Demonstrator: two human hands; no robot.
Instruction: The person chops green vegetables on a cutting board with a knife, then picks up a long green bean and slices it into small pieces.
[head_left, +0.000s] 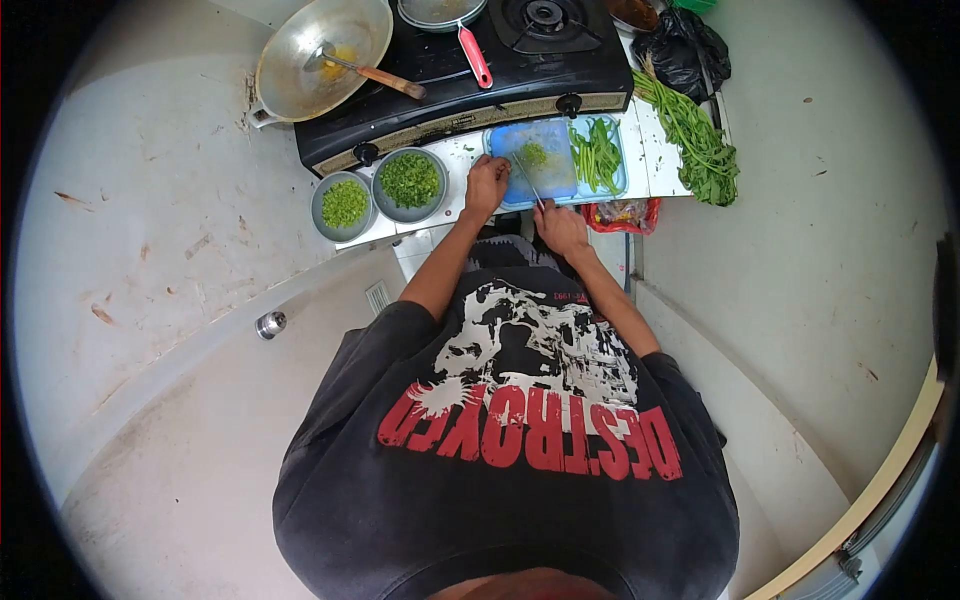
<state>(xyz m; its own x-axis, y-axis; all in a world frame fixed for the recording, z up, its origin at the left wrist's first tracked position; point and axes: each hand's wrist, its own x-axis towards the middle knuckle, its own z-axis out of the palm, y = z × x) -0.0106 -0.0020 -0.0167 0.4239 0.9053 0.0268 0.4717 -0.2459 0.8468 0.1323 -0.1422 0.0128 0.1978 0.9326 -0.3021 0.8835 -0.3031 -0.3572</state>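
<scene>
1. Right hand (562, 228): closed around the handle of a slim, metal-bladed knife (527, 180). The blade points away from the person and lies over a blue, translucent rectangular cutting board (552, 182).
2. Left hand (487, 185): fingers bent, at the left edge of the board. Whether it grips anything cannot be told at this scale.
3. Workpiece: a small heap of finely cut green pieces (533, 154) lies on the board, just beyond the knife blade.
4. Support: the board sits on a light-blue rectangular tray (623, 172). Uncut green stems with leaves (597, 155) lie on the tray, to the right of the board.
5. Left of the tray: two round grey bowls stand side by side on the white counter (655, 165). The smaller bowl (345, 236) contains light-green chopped pieces; the larger bowl (412, 215) contains darker chopped greens.
6. Right of the tray: a long bunch of leafy greens (700, 145) extends past the counter's front edge. A black plastic bag (690, 50) is located behind it.
7. Rear: a black gas stove (435, 55) carries a wide metal wok (288, 75), in which a wooden-handled ladle (395, 81) rests, and a pan with a red handle (475, 58).
</scene>
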